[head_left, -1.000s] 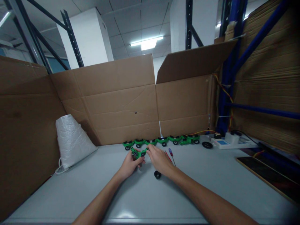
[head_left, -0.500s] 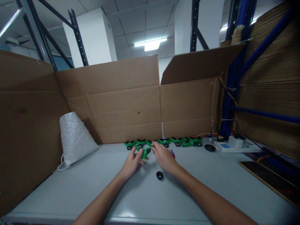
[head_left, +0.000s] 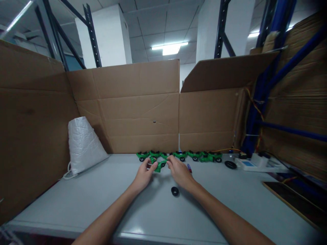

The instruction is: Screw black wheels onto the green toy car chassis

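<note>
**Head view.**
- **Item:** green toy car (head_left: 158, 165), held just above the grey table (head_left: 102, 200), close in front of a row of similar cars (head_left: 196, 156) along the cardboard wall (head_left: 133, 109).
- **Left hand** (head_left: 143, 177): fingertips pinching the car's left end.
- **Right hand** (head_left: 180, 172): fingertips pinching its right end.
- **Nearby:** loose black wheel (head_left: 174, 191) on the table by the right wrist; screwdriver (head_left: 189, 167) just beside the right hand.
- **Handling note:** probably best gripped by the body, with both ends steadied, and kept low over the table.
- **Orientation:** long axis runs roughly left to right between the hands. Too small to tell which end is the nose.
</note>
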A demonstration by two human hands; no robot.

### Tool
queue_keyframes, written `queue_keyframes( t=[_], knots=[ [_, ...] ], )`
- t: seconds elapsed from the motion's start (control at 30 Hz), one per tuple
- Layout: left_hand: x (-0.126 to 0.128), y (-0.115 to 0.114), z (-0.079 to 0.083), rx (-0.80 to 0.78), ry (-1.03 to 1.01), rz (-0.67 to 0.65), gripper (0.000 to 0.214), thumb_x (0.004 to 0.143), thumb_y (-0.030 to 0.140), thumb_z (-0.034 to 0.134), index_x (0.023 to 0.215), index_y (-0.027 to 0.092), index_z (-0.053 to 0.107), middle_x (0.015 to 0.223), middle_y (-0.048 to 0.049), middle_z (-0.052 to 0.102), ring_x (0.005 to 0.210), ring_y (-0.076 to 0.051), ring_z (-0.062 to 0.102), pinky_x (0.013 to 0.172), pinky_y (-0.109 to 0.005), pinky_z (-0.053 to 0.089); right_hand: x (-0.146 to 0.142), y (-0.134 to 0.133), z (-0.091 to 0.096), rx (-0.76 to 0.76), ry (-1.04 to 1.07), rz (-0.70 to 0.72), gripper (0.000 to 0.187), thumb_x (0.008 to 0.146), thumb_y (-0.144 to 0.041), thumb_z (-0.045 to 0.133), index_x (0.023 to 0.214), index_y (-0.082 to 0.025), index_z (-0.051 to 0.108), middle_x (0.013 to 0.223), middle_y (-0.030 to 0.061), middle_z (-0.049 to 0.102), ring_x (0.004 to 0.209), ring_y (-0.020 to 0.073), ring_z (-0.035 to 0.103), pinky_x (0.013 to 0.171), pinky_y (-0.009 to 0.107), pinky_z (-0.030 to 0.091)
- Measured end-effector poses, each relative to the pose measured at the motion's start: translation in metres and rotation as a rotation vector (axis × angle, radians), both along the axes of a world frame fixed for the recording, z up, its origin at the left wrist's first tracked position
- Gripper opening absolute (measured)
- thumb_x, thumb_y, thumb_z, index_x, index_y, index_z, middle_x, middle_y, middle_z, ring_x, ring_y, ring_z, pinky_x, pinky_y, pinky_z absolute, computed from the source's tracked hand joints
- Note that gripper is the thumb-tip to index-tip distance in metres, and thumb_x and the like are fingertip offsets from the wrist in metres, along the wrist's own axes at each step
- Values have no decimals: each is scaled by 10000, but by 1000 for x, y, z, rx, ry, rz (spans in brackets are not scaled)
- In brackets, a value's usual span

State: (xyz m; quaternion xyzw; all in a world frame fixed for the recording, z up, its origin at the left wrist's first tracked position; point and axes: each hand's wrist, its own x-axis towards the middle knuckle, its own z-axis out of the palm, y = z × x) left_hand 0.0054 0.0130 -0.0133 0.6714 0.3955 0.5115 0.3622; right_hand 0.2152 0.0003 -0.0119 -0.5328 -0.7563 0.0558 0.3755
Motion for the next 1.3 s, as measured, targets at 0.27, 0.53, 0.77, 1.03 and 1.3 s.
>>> queue_keyframes(
  t=[0.27, 0.53, 0.77, 1.03, 1.3],
  knots=[
    [0, 2, -3, 8, -42, -21, 450, 871, 606, 732, 862, 199, 540, 803, 11, 535, 736, -149, 534, 578, -211, 417, -1, 3, -6, 15, -4, -13, 178, 1076, -272, 410, 1104, -219, 578, 995, 63, 731, 903, 226, 685, 769, 292, 410],
    [1, 1, -3, -18, -77, -45, 497, 886, 647, 694, 1043, 179, 640, 880, -16, 593, 775, -162, 565, 563, -205, 467, -3, 0, -2, 22, -18, -11, 180, 1078, -265, 405, 1096, -218, 578, 1021, 69, 732, 899, 223, 682, 767, 293, 408],
    [1, 1, 1, -27, -83, -44, 640, 915, 692, 625, 1258, 153, 663, 993, -64, 644, 811, -181, 586, 619, -244, 536, -4, 0, -6, 31, -31, -4, 156, 1086, -274, 420, 1103, -212, 562, 1059, 86, 732, 939, 239, 692, 778, 297, 409],
    [-1, 4, -2, -42, -67, -29, 668, 926, 743, 562, 1226, 152, 639, 903, -43, 644, 753, -172, 609, 610, -259, 541, -7, -7, 0, 22, -10, 16, 170, 1084, -283, 407, 1083, -231, 569, 1025, 73, 735, 929, 242, 694, 793, 307, 439],
    [-2, 3, 2, -87, -73, -44, 656, 925, 741, 564, 1229, 161, 618, 952, -57, 662, 794, -198, 681, 555, -246, 535, -8, -8, 2, 40, -13, 28, 173, 1090, -282, 394, 1047, -231, 554, 999, 71, 728, 928, 248, 707, 784, 307, 447]
  ],
)
